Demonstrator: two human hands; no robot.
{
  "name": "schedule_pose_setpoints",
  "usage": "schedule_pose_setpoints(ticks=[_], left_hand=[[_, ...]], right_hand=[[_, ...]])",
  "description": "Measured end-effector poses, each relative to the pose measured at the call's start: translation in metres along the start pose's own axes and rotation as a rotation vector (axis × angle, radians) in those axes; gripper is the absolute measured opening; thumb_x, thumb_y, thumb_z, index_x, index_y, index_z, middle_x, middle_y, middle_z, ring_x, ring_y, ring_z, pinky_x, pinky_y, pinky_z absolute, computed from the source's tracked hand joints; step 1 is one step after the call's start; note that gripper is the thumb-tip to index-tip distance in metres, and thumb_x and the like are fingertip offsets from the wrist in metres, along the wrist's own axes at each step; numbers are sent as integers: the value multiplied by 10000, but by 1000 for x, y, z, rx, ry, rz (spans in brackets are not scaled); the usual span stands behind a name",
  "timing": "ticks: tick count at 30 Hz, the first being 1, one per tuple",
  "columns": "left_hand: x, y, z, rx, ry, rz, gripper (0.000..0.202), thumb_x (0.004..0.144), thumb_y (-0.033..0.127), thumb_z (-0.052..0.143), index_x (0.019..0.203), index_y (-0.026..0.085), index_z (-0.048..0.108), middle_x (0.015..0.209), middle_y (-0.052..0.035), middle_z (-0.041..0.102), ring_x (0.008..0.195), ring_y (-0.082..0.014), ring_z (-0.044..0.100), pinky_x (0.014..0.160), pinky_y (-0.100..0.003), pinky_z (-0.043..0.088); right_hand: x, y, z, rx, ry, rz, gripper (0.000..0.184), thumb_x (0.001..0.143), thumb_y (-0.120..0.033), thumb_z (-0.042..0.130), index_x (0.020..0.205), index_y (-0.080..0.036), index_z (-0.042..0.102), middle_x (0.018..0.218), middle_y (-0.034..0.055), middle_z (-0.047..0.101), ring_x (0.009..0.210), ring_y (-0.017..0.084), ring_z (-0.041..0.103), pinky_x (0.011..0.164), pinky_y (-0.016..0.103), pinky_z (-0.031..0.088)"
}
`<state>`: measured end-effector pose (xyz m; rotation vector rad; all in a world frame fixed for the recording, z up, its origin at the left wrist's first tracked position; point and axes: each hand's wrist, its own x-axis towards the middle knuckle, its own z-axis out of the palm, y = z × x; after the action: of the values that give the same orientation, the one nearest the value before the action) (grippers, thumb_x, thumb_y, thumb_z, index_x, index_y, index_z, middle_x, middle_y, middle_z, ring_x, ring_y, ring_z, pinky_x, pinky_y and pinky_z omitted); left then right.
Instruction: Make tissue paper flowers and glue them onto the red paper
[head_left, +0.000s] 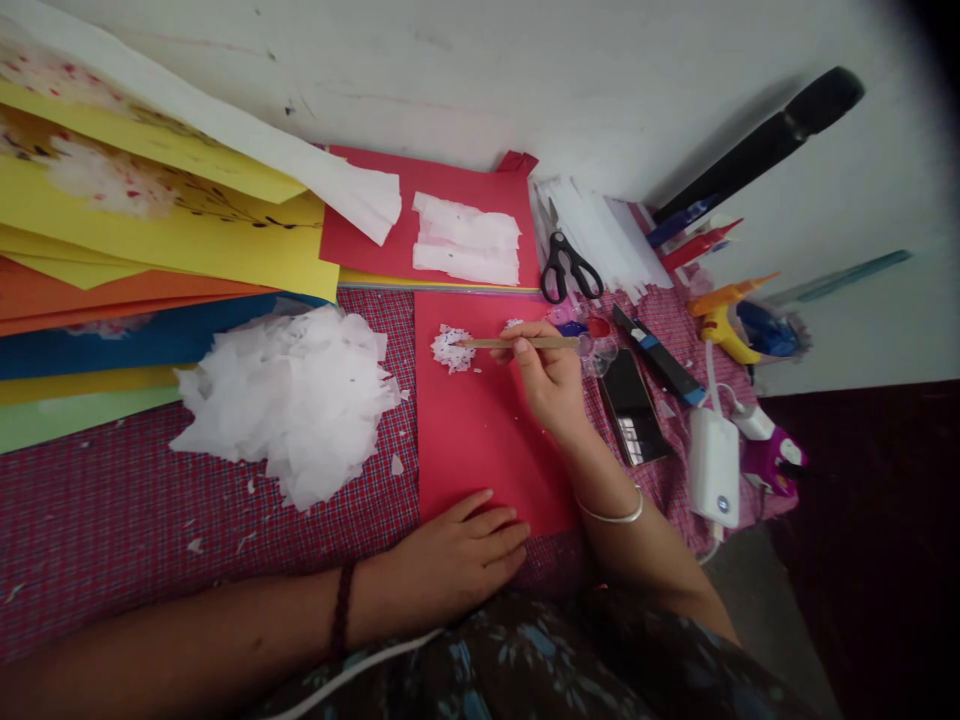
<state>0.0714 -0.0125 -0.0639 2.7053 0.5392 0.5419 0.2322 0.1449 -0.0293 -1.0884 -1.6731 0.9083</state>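
My right hand (547,375) is closed around a thin wooden stick (517,343), held level with its tip on a small white tissue flower (452,349). The flower lies near the top of a red paper sheet (480,430) on the checked cloth. My left hand (457,560) rests flat with its fingers stretched out on the sheet's lower edge, holding nothing. A second, smaller white bit (513,324) lies just above my right fingers.
A pile of white tissue scraps (292,395) lies left of the red sheet. Coloured paper sheets (150,230) are stacked at the far left. Scissors (566,265), a phone (632,405), a glue gun (724,315) and a white charger (715,465) crowd the right side.
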Motion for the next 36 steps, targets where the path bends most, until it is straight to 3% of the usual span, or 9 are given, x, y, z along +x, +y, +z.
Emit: schedule_pose_setpoints(ticks=[8,13,18,25,36], left_hand=[[0,0,1,-1,-4,0,284,1012,224,463,1258,174,596,1370,-76,600,1245,-200,524,1145,-407,300],[0,0,0,-4,-5,3,283,1007,226,473,1255,166,596,1363,-79,606,1246,-204,524,1141,-410,307],[-1,0,0,-5,-4,4,279,1012,225,465,1252,169,596,1364,-58,606,1248,-205,519,1134,-415,311],[0,-1,1,-3,2,2,271,1017,220,447,1231,172,606,1351,-64,615,1241,-202,524,1141,-405,306],[0,-1,2,-4,-1,2,302,1034,228,413,1274,167,586,1365,-42,609,1251,-212,515,1132,-426,302]], right_hand=[[-1,-3,0,-34,-30,-3,227,971,-422,525,968,-236,656,838,25,708,727,158,692,726,325,562],[-2,-7,-1,-4,44,-2,247,972,-434,518,947,-226,648,786,19,699,701,156,682,697,313,555],[-2,-7,-1,-39,-42,-9,228,972,-416,525,956,-228,652,814,21,702,716,152,686,722,316,555],[0,-6,-12,-17,117,7,273,961,-451,527,920,-209,648,793,26,680,677,150,663,684,312,558],[3,1,-6,-38,20,5,276,955,-458,538,920,-208,651,818,28,683,689,148,680,690,308,558]])
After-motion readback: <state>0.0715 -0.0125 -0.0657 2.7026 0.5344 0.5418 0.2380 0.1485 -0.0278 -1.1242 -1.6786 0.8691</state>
